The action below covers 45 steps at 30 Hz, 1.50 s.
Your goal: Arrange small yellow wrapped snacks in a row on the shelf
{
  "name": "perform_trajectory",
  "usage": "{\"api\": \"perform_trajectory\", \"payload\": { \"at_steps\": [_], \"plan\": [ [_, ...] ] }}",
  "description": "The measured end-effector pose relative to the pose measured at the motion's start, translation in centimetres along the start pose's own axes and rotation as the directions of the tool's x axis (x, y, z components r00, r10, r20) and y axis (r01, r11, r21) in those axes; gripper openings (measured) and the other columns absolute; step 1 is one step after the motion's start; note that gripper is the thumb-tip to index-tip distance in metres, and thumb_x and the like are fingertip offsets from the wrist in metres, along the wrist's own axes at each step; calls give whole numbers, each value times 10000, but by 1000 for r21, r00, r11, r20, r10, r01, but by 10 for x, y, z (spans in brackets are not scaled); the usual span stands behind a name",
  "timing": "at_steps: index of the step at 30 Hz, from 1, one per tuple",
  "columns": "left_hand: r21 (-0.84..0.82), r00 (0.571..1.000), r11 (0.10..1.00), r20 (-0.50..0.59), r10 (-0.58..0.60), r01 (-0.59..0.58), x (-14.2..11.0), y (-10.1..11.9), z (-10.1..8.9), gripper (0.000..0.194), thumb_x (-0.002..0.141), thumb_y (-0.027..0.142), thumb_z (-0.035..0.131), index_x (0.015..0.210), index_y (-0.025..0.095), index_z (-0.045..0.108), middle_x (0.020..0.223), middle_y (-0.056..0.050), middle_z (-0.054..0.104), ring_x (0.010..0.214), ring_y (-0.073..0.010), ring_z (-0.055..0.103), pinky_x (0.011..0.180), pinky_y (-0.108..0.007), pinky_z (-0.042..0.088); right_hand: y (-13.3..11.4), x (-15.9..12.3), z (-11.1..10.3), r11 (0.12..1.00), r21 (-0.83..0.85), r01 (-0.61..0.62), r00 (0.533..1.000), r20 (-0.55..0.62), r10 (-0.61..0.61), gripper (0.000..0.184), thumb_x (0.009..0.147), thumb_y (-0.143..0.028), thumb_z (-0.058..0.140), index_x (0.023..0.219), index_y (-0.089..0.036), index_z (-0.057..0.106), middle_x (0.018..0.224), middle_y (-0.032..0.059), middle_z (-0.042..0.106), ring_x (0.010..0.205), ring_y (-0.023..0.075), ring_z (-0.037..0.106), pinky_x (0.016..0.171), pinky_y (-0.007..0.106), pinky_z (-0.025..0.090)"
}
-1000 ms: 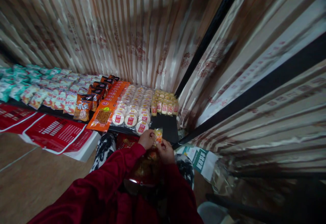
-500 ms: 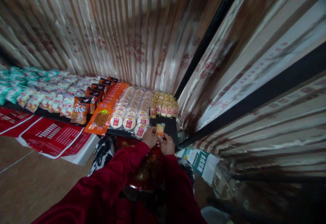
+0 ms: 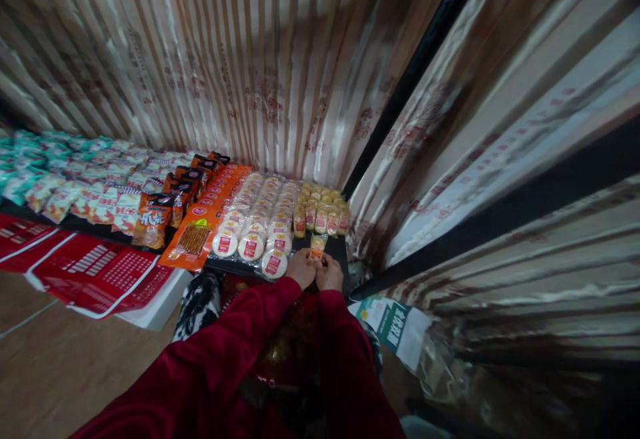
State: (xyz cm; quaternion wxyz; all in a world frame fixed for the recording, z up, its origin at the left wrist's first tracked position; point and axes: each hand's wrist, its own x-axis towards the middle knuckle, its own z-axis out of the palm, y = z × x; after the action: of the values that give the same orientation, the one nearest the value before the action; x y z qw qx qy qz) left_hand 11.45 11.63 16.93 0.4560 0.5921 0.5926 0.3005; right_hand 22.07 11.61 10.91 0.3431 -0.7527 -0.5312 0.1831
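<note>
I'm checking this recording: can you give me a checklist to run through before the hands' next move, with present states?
1. Left hand and right hand both on the small packet: ok.
2. Its printed side in view: ok.
3. Its contact with the black shelf: cannot tell.
4. Yellow packets lined up behind it: ok.
5. Left hand clear of the round white packs: cannot tell, very close.

Before me on the counter [image 3: 337, 247], crackers [image 3: 251, 246] lie left of the grouped packets [image 3: 321, 220]; one packet [image 3: 317, 246] is in my hands [image 3: 301, 270], in front of that group. The curtain [image 3: 280, 92] hangs behind.
</note>
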Motion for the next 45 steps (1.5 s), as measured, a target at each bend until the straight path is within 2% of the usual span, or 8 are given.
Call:
{"api": "perform_trajectory", "payload": {
  "at_steps": [5, 9, 15, 18, 30, 37, 41, 45],
  "plan": [
    [241, 990, 964, -55, 126, -110, 3, 13, -9, 296, 791, 98, 436, 1016, 119, 627, 1031, -112, 645, 987, -199, 569, 916, -322, 434, -8, 15, 6, 1000, -6, -12, 998, -68, 12, 302, 780, -272, 557, 986, -96, 688, 832, 104, 626, 796, 201, 568, 747, 280, 446],
    [516, 942, 815, -42, 333, -265, 3, 15, -16, 324, 775, 117, 444, 1045, 93, 621, 1135, -130, 603, 1160, -245, 465, 1031, -389, 352, -14, 25, 9, 1000, 0, -8, 995, -102, 8, 272, 787, -237, 564, 983, -93, 686, 822, 96, 619, 777, 187, 566, 743, 270, 457],
    [704, 937, 672, -27, 348, -229, 11, 9, -22, 511, 762, 201, 478, 1254, 66, 494, 1380, -182, 409, 1369, -329, 185, 1106, -527, 168, -19, 37, 14, 968, 216, -129, 991, -9, 134, 302, 846, -234, 512, 1073, -79, 638, 955, 106, 559, 509, 78, 551, 501, 203, 487],
    [732, 936, 646, -35, 351, -215, 17, 9, -24, 617, 766, 231, 470, 1350, 52, 385, 1448, -189, 309, 1380, -346, 143, 1108, -549, 131, -24, 38, 16, 961, 256, -106, 992, -34, 118, 300, 851, -226, 506, 1077, -71, 628, 962, 105, 546, 500, 73, 559, 475, 196, 492],
    [760, 921, 615, -59, 384, -208, 37, -2, -24, 561, 792, 222, 424, 1327, 52, 418, 1374, -191, 418, 1367, -340, 194, 1099, -541, 162, -16, 59, 32, 976, 219, -17, 996, -77, 34, 338, 838, -313, 480, 1077, -114, 612, 997, 106, 559, 510, 85, 555, 569, 247, 504],
    [761, 929, 610, -28, 369, -220, 40, -6, -24, 525, 806, 221, 416, 1300, 48, 460, 1416, -175, 378, 1381, -333, 162, 1114, -530, 152, -18, 61, 37, 967, 248, 57, 989, -146, -21, 303, 788, -327, 514, 1024, -144, 562, 889, 79, 605, 658, 169, 591, 635, 304, 498],
    [755, 933, 615, -10, 359, -228, 41, -7, -26, 500, 818, 195, 400, 1294, 60, 473, 1429, -154, 370, 1379, -330, 174, 1120, -515, 157, -20, 60, 39, 961, 263, 87, 982, -182, -39, 212, 788, -335, 507, 916, -168, 533, 854, 71, 602, 699, 178, 596, 613, 295, 501],
    [760, 928, 608, -14, 371, -231, 42, -8, -27, 486, 833, 177, 379, 1296, 58, 472, 1433, -146, 369, 1383, -324, 164, 1123, -507, 161, -27, 57, 39, 942, 331, 54, 987, -159, -1, 199, 795, -365, 492, 855, -177, 472, 872, 74, 583, 576, 140, 585, 531, 275, 512]
  ]
}}
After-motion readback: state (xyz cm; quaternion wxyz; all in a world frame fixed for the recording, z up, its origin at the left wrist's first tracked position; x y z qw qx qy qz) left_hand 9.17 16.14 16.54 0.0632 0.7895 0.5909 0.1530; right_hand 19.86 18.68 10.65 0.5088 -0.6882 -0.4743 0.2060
